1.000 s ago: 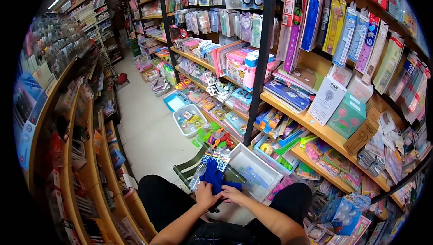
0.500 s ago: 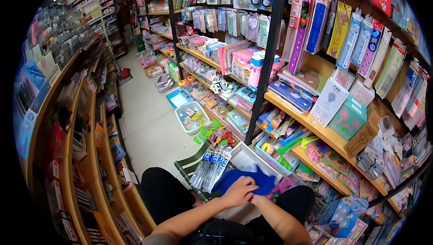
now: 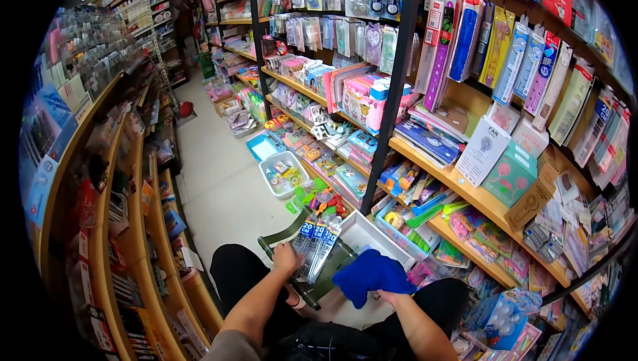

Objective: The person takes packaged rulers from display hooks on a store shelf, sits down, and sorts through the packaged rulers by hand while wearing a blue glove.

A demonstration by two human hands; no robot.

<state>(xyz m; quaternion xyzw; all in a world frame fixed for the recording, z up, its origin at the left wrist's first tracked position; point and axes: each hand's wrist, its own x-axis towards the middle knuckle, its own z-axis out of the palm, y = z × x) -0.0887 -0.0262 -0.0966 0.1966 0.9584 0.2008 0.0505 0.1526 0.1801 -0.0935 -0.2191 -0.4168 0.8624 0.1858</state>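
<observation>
A blue cloth (image 3: 372, 277) hangs bunched from my right hand (image 3: 393, 296), which pinches its lower edge above my right knee. My left hand (image 3: 286, 259) is closed, knuckles up, at the left side of several packaged 20 cm rulers (image 3: 319, 245). Whether its fingers hold a pack or the stool edge is hidden. The rulers lie side by side on a dark green folding stool (image 3: 284, 228) between my knees. Just beyond the cloth, a white box (image 3: 359, 227) stands on the floor.
Shelving with a black post (image 3: 389, 102) and packed wooden shelves (image 3: 458, 178) rises at the right. Curved wooden racks (image 3: 143, 228) run along the left. A white bin (image 3: 284, 191) of small items sits in the aisle (image 3: 212, 168). A fan box (image 3: 484, 152) stands on the right shelf.
My hands have separated. The left has moved left from the cloth to the rulers. The right has shifted right and the blue cloth now hangs more spread out from it.
</observation>
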